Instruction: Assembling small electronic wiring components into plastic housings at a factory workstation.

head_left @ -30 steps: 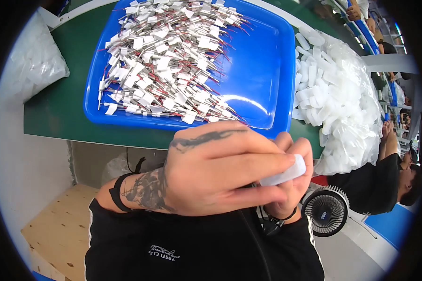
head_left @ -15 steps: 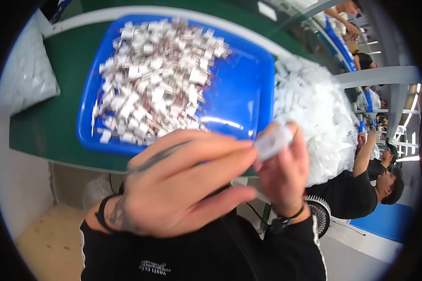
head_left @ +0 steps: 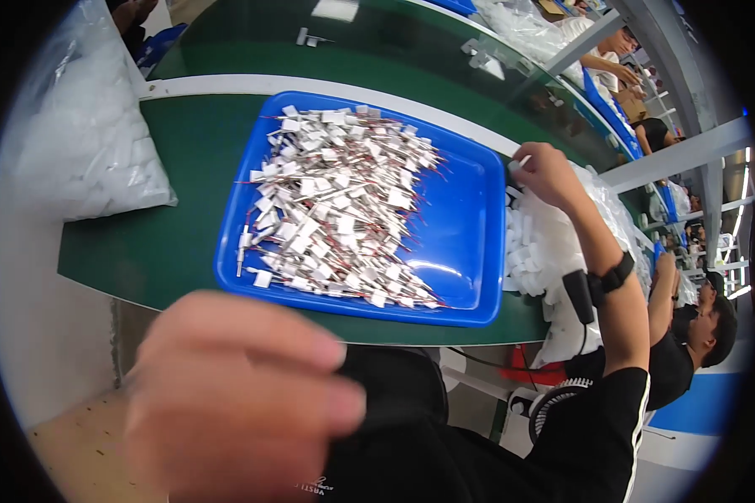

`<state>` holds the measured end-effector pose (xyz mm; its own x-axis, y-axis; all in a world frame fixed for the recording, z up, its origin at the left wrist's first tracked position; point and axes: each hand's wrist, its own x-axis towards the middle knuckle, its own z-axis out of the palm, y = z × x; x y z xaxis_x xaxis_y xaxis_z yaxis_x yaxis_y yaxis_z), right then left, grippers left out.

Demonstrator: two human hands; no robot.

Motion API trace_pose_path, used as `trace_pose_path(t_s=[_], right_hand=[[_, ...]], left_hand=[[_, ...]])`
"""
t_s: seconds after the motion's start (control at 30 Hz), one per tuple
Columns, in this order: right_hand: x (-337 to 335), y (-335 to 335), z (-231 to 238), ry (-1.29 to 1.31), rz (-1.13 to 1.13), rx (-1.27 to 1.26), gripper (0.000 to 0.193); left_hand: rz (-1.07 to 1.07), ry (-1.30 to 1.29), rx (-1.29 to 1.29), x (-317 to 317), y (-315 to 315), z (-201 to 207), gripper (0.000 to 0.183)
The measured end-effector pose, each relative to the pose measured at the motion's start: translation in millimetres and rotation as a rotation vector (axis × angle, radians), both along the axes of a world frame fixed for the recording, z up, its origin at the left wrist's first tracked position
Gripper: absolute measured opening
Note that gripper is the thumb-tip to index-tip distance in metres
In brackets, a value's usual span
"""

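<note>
White, small, probably plastic: we have one piece [head_left: 515, 166] at the fingertips of the right hand [head_left: 549, 176], which looks pinched around it, just past the right rim of the blue tray [head_left: 457, 226]; the fingers hide most of its shape. Main risk, we judge: with so little gripped, it could slip and drop into the tray or among the loose white pieces [head_left: 524, 251], where we'd struggle to tell it apart. The cord [head_left: 585, 334] under the black wrist unit [head_left: 577, 295] could snag the clear bag [head_left: 567, 332] if the arm swings, dragging pieces across the green bench [head_left: 193, 159]. The left hand [head_left: 235, 394] is blurred, close to the camera; we see a gap between finger and thumb, nothing visible in it, and a careless sweep could knock the tray's near rim. Containers: the clear bag, right of the tray, has the white pieces bunched at its tray side; the tray carries a tangled heap of slim metal parts [head_left: 335, 201] with white tags and red wires, crowded to its left; at far left a second bag [head_left: 101, 142] bulges with whitish pieces, too hazy for us to detail. Low right, a fan [head_left: 552, 409] shows partly behind the sleeve [head_left: 596, 423].
</note>
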<state>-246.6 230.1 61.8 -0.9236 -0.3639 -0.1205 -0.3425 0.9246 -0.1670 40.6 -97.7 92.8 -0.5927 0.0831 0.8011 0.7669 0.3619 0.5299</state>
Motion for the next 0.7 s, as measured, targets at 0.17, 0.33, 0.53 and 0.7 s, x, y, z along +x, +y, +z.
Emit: trace_pose_path(t_s=[0.17,0.33,0.53,0.7], right_hand=[[114.9,-71.5,34.4,-0.452,0.204,-1.022,0.015],[153.5,-105.6,25.2,-0.272,0.679,-0.883,0.017],[88.1,-115.0,-22.1,0.059,0.556,-0.334,0.015],[97.4,-106.3,-12.2,0.130,0.485,-0.387,0.012]], left_hand=[[-0.280,-0.758,0.569,-25.7,43.6,-61.4,0.045],[-0.484,-0.885,0.834,-18.8,55.4,-83.8,0.038],[-0.057,-0.653,0.596,-25.2,46.7,-68.5,0.033],[0.109,-0.489,0.316,-24.4,43.1,-75.2,0.029]])
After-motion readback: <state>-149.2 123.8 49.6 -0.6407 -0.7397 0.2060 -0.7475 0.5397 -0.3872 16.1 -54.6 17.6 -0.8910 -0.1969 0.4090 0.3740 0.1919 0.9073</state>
